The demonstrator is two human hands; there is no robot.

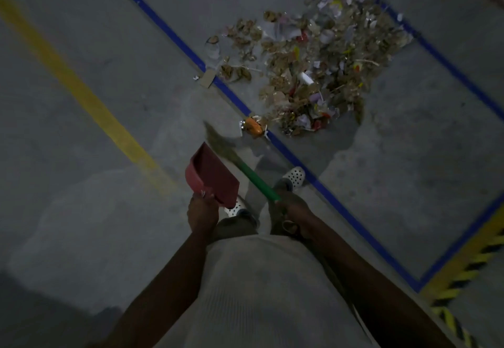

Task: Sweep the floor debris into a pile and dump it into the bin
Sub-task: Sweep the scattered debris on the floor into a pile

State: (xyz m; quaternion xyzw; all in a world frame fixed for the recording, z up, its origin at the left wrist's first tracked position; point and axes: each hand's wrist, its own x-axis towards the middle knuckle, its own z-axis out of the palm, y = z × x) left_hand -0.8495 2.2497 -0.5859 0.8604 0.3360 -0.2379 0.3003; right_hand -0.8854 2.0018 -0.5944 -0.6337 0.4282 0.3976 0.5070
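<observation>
A wide pile of debris, dry leaves, paper scraps and bits of plastic, lies on the grey floor ahead and to the right. An orange wrapper sits apart at its near edge, on the blue line. My left hand grips the handle of a red dustpan, held above the floor with its mouth pointing forward. My right hand grips the green handle of a broom. Its blurred bristles reach toward the orange wrapper. No bin is in view.
A blue floor line runs diagonally past the pile and a yellow line crosses the floor at left. Yellow-and-black hazard striping marks the lower right. My feet in white perforated clogs stand just behind the broom.
</observation>
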